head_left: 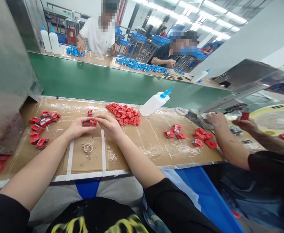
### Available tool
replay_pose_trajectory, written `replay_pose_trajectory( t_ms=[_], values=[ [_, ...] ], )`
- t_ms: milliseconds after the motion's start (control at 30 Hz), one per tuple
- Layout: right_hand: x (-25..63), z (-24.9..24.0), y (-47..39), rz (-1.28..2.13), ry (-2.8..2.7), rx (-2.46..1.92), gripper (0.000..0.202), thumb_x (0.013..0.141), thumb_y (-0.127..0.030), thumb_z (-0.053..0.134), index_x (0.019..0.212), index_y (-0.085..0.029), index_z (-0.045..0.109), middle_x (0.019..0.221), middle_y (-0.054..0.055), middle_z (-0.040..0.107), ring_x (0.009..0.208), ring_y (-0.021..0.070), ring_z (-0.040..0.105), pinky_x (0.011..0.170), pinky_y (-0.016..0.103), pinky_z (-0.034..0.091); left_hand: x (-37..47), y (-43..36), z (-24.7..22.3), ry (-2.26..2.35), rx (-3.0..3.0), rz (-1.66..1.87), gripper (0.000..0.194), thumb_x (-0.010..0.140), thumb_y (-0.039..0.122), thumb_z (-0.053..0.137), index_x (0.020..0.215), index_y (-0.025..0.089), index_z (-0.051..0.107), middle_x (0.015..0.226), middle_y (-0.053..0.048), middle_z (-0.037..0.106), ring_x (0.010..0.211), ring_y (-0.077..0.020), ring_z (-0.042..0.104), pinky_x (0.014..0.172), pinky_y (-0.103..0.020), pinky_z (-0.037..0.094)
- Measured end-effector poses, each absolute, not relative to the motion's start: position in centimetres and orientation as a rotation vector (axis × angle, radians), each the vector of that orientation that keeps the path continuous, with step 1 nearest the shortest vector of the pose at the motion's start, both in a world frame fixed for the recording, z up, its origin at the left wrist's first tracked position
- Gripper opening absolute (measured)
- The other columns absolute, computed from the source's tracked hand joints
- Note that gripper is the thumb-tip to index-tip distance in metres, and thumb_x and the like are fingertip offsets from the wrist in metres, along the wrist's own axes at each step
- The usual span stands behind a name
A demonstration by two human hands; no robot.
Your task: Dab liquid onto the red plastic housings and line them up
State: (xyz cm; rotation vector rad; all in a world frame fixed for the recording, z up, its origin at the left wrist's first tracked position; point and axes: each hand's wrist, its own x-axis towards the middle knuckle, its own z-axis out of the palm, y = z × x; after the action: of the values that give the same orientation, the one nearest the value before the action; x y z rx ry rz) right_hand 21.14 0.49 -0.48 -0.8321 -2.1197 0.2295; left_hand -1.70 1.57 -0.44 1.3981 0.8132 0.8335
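Observation:
Both my hands meet over the cardboard-covered bench, around one small red plastic part [93,123] with a grey band. My left hand [80,127] grips it from the left, thumb below and fingers above. From the right, the fingertips of my right hand [109,125] press on its top edge; whether they pinch anything smaller is hidden. Just beyond lies another red part [90,112]. A small round cup [88,148] with a thin stick in it stands nearer to me. Right of my hands is a heap of small red pieces [124,114].
Several red parts [38,129] lie at the left, and more [176,131] at the right. A white squeeze bottle [155,103] with a blue nozzle leans behind the heap. Beside me on the right a co-worker's hands [217,119] work. A green belt [103,81] runs behind the bench.

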Motion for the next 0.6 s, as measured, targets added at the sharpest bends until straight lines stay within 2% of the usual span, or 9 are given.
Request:
replay_pose_trajectory(
  t_ms=[167,300,467,600],
  values=[
    [21.3,-0.4,0.2,0.398,-2.114,-0.700,0.034,0.105,-0.027,0.055,0.134,-0.026,0.072,0.137,0.014,0.070,0.128,0.0239,0.067,0.110,0.045,0.058,-2.0,1.5,-0.2,0.764,1.417,0.780,0.062,0.073,0.042,0.093,0.129,0.022,0.076,0.121,-0.012,0.080,0.111,-0.0290,0.077,0.102,-0.049,0.062],
    [21.4,-0.1,-0.1,0.583,-1.953,-0.720,0.023,0.104,-0.032,0.062,0.118,-0.027,0.080,0.125,0.010,0.076,0.115,0.0220,0.073,0.105,0.044,0.061,-2.2,1.4,0.0,0.759,1.430,0.722,0.062,0.075,0.040,0.093,0.132,0.024,0.075,0.123,-0.012,0.079,0.111,-0.0284,0.077,0.101,-0.047,0.063],
    [21.0,0.0,-0.4,0.801,-1.734,-0.856,0.017,0.096,-0.040,0.075,0.101,-0.026,0.083,0.109,0.008,0.079,0.103,0.0212,0.075,0.096,0.042,0.063,-2.2,1.5,0.1,0.756,1.475,0.665,0.062,0.074,0.038,0.093,0.132,0.026,0.076,0.122,-0.011,0.079,0.108,-0.0276,0.077,0.102,-0.049,0.062],
    [20.9,0.0,-0.6,0.923,-1.650,-0.836,0.016,0.091,-0.040,0.079,0.097,-0.026,0.083,0.106,0.006,0.079,0.100,0.0193,0.074,0.094,0.041,0.063,-2.0,1.4,0.3,0.766,1.478,0.640,0.062,0.073,0.037,0.093,0.131,0.026,0.076,0.120,-0.011,0.079,0.106,-0.0272,0.077,0.102,-0.051,0.062]
  ],
)
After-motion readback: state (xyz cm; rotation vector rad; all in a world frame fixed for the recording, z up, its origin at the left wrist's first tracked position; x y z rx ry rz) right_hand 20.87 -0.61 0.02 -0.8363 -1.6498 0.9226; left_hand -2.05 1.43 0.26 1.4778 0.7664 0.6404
